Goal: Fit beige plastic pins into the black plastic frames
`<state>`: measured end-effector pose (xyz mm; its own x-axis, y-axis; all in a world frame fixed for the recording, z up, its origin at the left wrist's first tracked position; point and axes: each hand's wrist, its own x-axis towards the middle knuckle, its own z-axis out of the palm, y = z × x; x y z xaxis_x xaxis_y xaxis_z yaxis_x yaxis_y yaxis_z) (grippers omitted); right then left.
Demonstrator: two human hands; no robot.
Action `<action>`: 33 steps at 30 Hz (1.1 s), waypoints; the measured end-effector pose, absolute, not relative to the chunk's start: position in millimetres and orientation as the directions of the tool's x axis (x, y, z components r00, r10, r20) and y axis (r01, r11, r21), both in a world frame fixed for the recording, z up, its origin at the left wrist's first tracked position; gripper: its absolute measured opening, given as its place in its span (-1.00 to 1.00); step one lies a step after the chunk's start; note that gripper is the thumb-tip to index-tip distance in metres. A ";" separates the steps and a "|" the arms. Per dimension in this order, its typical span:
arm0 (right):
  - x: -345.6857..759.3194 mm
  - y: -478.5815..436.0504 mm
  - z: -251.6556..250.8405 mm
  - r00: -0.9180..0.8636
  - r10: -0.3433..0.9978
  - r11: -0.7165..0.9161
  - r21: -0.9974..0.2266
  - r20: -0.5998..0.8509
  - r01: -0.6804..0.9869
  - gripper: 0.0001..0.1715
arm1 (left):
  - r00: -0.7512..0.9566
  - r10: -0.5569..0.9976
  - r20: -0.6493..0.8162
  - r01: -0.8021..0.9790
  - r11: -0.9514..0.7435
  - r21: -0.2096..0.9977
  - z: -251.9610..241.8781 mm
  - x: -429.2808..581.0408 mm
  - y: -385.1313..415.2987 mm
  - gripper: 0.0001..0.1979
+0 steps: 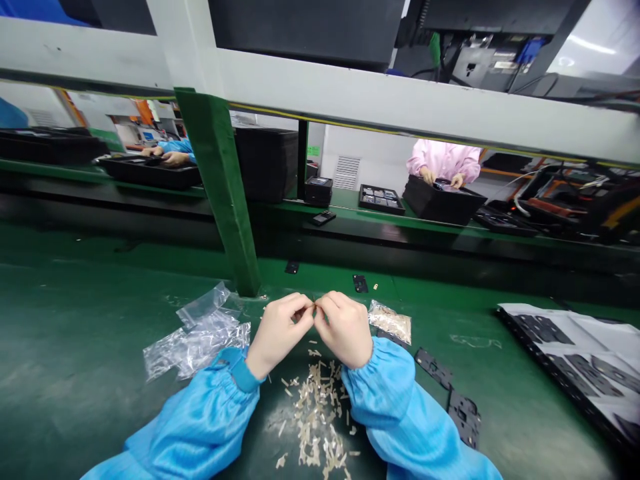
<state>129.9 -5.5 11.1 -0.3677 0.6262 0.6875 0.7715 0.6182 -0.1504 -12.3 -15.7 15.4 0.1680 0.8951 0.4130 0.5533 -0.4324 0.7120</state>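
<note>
My left hand [281, 328] and my right hand [346, 328] meet fingertip to fingertip above the green bench. Both are closed in a pinch on something thin and tiny that I cannot make out. Below them, between my blue sleeves, lies a loose heap of small beige strips [317, 407]. Beside my right hand rests a clear bag of similar small pieces [393, 323]. Flat black plastic parts [465, 417] lie to the right of my right sleeve, one partly under the bag. Farther forward lie two small black plates [360, 283] and a tiny beige piece [375, 287].
Crumpled clear plastic bags [200, 337] lie left of my hands. A green post [220, 193] rises ahead. At right stands a tray [590, 353] of black parts on white sheets. Across the line, a person in pink [445, 160] handles things at a black box [443, 200].
</note>
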 end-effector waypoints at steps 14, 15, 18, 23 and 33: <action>137.3 -20.0 37.7 -0.318 0.670 0.729 -0.512 0.671 0.454 -0.84 | 0.220 0.863 0.454 0.471 -0.502 0.726 35.9 -23.7 -25.0 -0.81; 136.8 -20.7 38.5 -0.320 0.673 0.728 -0.524 0.666 0.442 -0.86 | 0.227 0.855 0.466 0.478 -0.515 0.711 36.8 -22.7 -26.9 -0.81; 136.1 -20.8 39.0 -0.340 0.661 0.745 -0.531 0.668 0.405 -0.89 | 0.236 0.830 0.505 0.515 -0.547 0.660 38.7 -20.1 -31.3 -0.81; 137.5 -17.7 38.9 -0.391 0.640 0.768 -0.529 0.661 0.362 -0.86 | 0.263 0.807 0.528 0.548 -0.576 0.607 40.7 -20.2 -32.7 -0.80; 139.6 -19.0 41.4 -0.349 0.634 0.770 -0.522 0.690 0.366 -0.84 | 0.259 0.847 0.463 0.496 -0.528 0.689 43.6 -25.2 -31.2 -0.80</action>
<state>139.6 -19.0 41.4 -0.3490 0.6337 0.6904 0.3661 0.7703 -0.5220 -25.2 -31.2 43.6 0.2592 0.8474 0.4633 0.4962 -0.5284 0.6889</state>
